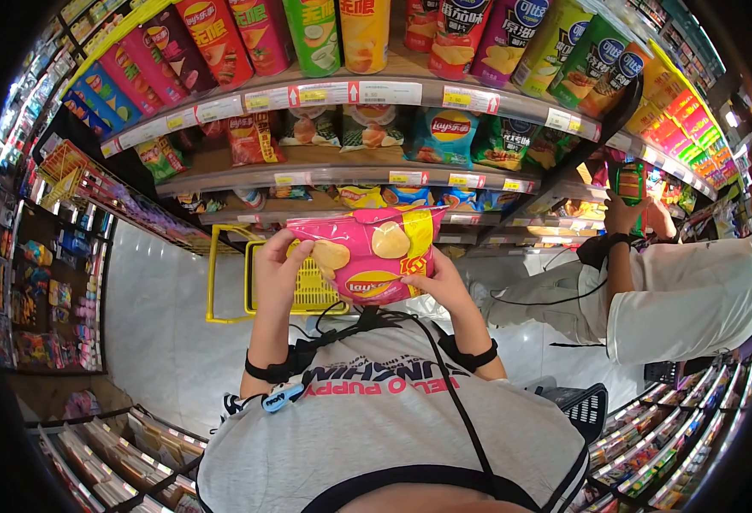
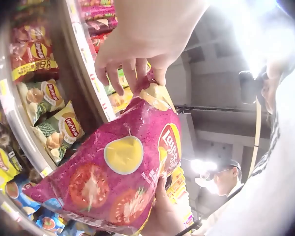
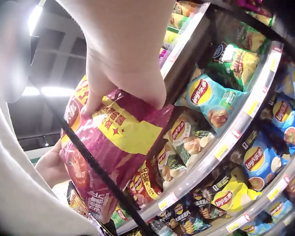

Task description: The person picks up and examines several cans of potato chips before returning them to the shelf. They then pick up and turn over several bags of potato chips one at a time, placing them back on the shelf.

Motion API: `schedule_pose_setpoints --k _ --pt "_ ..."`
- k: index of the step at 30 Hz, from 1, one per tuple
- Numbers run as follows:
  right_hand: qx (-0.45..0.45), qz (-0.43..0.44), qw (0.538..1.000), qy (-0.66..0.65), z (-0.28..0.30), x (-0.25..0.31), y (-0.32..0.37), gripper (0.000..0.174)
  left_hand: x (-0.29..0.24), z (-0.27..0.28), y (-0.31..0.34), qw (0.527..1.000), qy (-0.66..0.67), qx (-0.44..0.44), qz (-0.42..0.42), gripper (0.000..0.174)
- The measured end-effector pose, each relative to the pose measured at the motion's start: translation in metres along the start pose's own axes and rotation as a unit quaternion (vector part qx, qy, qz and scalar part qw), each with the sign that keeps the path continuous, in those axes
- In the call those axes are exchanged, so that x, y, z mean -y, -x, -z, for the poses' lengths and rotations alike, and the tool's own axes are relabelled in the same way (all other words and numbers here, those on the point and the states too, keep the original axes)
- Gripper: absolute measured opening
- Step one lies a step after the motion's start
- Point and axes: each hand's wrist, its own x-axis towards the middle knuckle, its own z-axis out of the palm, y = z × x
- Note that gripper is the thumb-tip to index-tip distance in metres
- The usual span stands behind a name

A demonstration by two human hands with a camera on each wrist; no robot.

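A pink Lay's chip bag (image 1: 367, 256) is held up between both hands in front of the chest. The left hand (image 1: 280, 267) pinches its left edge, thumb on the printed front. On the other side the right hand (image 1: 441, 284) grips the lower right edge, thumb also on the front. In the left wrist view the left hand (image 2: 145, 44) has its thumb and fingers on a corner of the bag (image 2: 123, 157), which shows tomato pictures. The right wrist view has the right hand (image 3: 123, 73) on the bag's (image 3: 123, 142) yellow-printed side.
Shelves (image 1: 342, 171) of chip bags and canisters (image 1: 312, 34) stand in front. Below the hands is a yellow basket (image 1: 307, 286). A person in a white shirt (image 1: 684, 291) stands at the right, holding a green package. A dark basket (image 1: 577, 406) is at the lower right.
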Motion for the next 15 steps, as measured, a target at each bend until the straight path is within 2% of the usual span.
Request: schedule_pose_setpoints --k 3,15 --pt "0.008 -0.012 0.999 0.031 0.003 0.001 0.000 0.058 0.000 0.002 -0.002 1.000 -0.016 -0.006 -0.005 0.015" --pt "0.026 -0.020 0.999 0.025 0.014 -0.001 0.004 0.064 -0.009 -0.001 0.002 0.998 -0.057 -0.001 -0.024 0.008"
